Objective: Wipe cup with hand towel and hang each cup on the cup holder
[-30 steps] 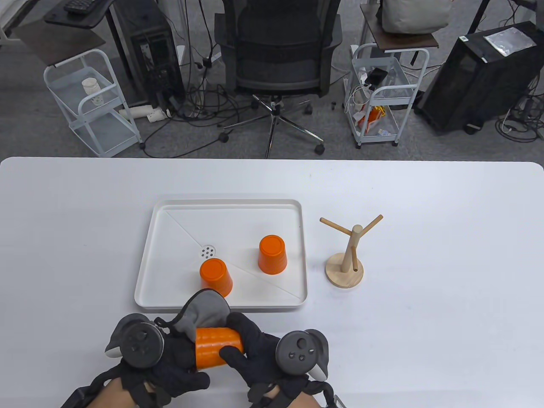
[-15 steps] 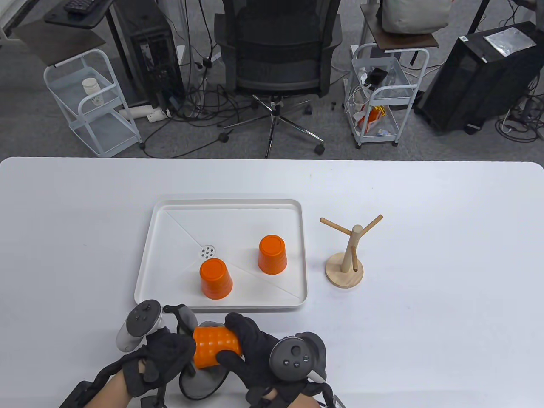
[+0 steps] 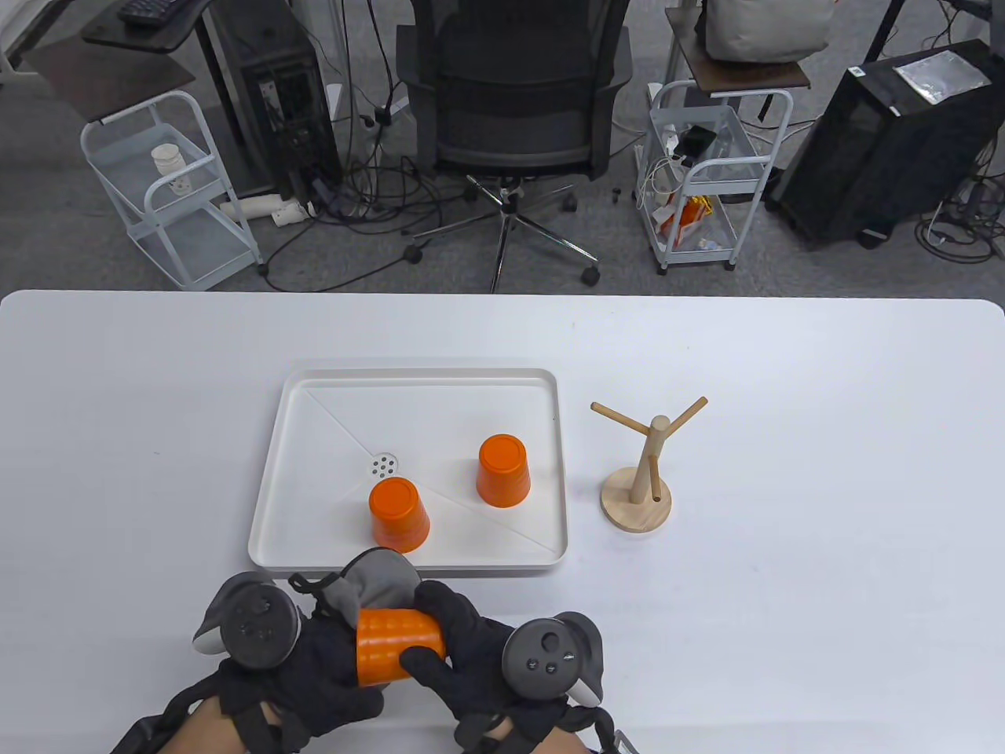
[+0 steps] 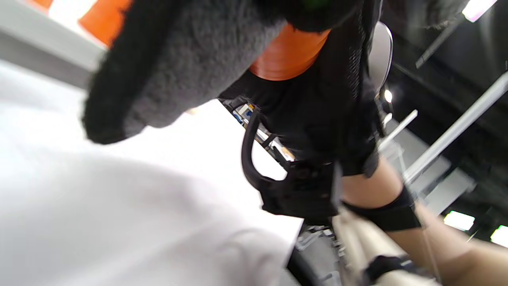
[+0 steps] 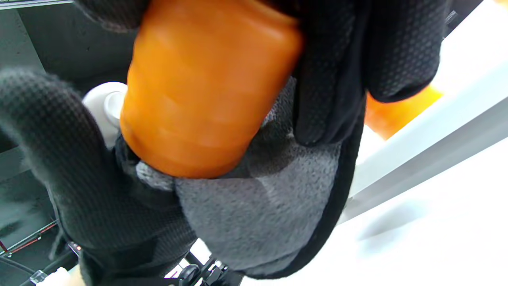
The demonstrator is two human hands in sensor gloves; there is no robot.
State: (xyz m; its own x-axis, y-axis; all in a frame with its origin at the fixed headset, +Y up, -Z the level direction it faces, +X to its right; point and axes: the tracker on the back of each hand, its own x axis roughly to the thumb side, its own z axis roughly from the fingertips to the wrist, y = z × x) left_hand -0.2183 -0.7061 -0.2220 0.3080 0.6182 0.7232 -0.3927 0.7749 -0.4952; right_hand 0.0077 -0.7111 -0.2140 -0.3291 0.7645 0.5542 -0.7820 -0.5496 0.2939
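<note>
An orange cup (image 3: 396, 644) lies sideways between both hands near the table's front edge. My right hand (image 3: 463, 652) grips its body with fingers and thumb curled round it (image 5: 206, 91). My left hand (image 3: 330, 667) holds the grey hand towel (image 3: 377, 577) against the cup's open end; the towel (image 5: 254, 214) bunches around the rim and also shows in the left wrist view (image 4: 178, 67). Two more orange cups stand upside down in the white tray (image 3: 314, 393): one front left (image 3: 399, 514), one to its right (image 3: 503, 470). The wooden cup holder (image 3: 640, 471) stands right of the tray with bare pegs.
An office chair (image 3: 510, 94), two white trolleys (image 3: 169, 188) and computer towers stand on the floor beyond the table's far edge. The tray's front rim lies just beyond my hands.
My left hand has twisted back, its tracker facing up again. The towel swung from below the cup to above and behind it. The right hand kept hold of the cup.
</note>
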